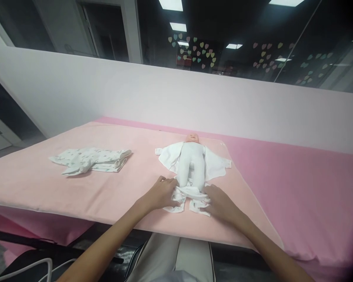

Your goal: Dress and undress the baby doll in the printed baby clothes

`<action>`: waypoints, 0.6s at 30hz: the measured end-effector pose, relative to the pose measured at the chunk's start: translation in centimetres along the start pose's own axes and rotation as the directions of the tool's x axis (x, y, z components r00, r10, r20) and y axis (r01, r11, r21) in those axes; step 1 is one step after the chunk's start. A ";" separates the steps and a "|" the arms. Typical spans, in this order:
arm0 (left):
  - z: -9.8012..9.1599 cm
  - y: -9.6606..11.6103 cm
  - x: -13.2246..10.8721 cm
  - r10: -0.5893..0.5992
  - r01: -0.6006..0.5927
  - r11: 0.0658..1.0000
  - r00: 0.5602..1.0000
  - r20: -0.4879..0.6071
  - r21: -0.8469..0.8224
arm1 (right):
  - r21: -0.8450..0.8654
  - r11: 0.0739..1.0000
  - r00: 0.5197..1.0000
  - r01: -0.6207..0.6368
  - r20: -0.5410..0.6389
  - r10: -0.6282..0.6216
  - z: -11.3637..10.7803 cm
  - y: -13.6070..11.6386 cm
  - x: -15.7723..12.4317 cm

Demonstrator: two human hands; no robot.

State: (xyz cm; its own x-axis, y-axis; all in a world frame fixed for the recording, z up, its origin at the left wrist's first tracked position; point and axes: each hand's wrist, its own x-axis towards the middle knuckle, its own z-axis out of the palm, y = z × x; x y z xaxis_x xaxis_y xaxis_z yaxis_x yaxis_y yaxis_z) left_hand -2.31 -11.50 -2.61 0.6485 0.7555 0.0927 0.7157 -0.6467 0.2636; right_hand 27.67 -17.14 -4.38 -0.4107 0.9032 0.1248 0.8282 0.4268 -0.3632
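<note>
A baby doll lies on its back, head away from me. Its body and legs are white. Spread out on both sides of it is an open white shirt. Small white baby pants are bunched around the doll's feet, their two legs pointing toward me. My left hand grips the left side of the pants between thumb and fingers. On the opposite side, my right hand is closed on the pants too; some of its fingertips are hidden by fabric.
A folded white garment with a small print lies to the left on the peach cloth. A pink cover shows on the right. Behind the table stands a white wall below dark glass with heart stickers. My lap is under the front edge.
</note>
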 end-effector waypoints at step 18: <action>-0.7 8.2 -9.6 -0.034 -0.026 0.959 0.978 -0.207 -0.282 | 0.289 0.957 0.957 0.000 -0.276 0.083 3.5 -7.8 -10.6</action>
State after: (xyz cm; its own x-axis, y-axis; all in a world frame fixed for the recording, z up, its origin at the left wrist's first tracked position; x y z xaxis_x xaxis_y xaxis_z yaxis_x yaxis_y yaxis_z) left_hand -2.83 -24.01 -0.67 0.5559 0.7826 0.2801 0.5963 -0.6103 0.5215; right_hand 24.20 -30.22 -6.13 -0.2188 0.9129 0.3445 0.6826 0.3955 -0.6146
